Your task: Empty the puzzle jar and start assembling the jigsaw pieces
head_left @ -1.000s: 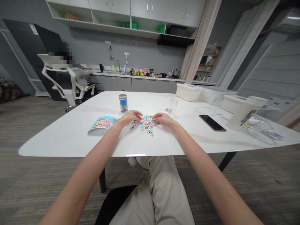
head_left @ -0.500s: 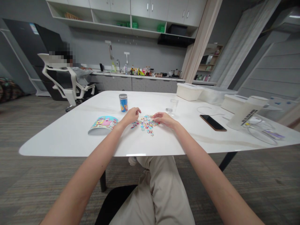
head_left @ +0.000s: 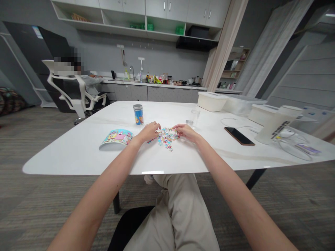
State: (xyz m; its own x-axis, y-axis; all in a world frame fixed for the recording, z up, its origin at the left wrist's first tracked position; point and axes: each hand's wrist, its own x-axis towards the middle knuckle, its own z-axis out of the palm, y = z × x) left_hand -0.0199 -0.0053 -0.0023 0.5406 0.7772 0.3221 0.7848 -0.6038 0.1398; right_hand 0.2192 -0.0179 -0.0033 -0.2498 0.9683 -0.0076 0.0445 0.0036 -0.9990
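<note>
A pile of small, colourful jigsaw pieces lies on the white table, with a few scattered toward me. At its left edge is my left hand, fingers bent and apart from the thumb, the tips touching or just over the pieces. My right hand is at the right edge, fingers reaching inward over the pile; I see no piece clearly gripped in either. Left of the pile, a curved picture sheet with cartoon figures rests on the table. Behind my left hand stands a blue-printed jar with a silver lid.
A clear jar stands behind my right hand, a round silver-rimmed lid beside it. Farther right are a black phone, a pale tumbler, cables and white storage boxes. A person sits in a white chair beyond the table.
My left hand has moved slightly right and its fingers have come down closer to the pieces. My right hand has shifted a little to the right. The view has moved slightly.
</note>
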